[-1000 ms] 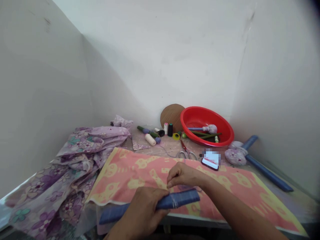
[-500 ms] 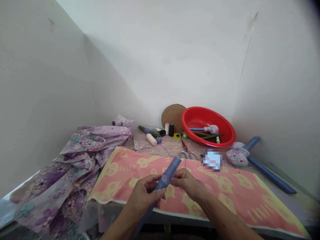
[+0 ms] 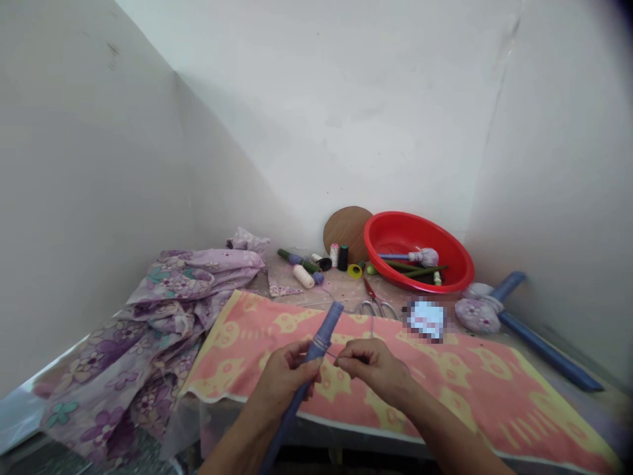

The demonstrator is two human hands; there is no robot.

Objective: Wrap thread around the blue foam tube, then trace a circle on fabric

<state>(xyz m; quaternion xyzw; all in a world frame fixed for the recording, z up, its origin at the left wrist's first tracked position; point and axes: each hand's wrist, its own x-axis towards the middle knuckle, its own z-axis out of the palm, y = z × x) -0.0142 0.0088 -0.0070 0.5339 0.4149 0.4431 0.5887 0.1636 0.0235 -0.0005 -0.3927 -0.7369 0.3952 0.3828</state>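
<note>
My left hand (image 3: 291, 375) is closed round a blue-wrapped stick (image 3: 328, 324), which slants up and to the right over the towel. Near its upper part, several turns of purple string (image 3: 320, 342) circle the stick. A length of that string runs from the stick to my right hand (image 3: 368, 367), whose thumb and fingers pinch it a little way to the right. More string trails back over the towel toward a small purple ball of yarn (image 3: 318, 278). Under both hands lies a pink and yellow patterned towel (image 3: 445, 376).
Crumpled floral cloth (image 3: 188, 290) lies at the left. Behind the towel are scissors (image 3: 376, 300), a white thread spool (image 3: 303, 276), a black spool (image 3: 343, 258) and a cardboard disc (image 3: 346, 227). A red basin (image 3: 465, 277) holds sticks. A cloth-headed blue mallet-like piece (image 3: 479, 311) lies at right.
My right hand has drawn away from the stick, pulling the string out between them. The stick in my left hand has shifted slightly left in view.
</note>
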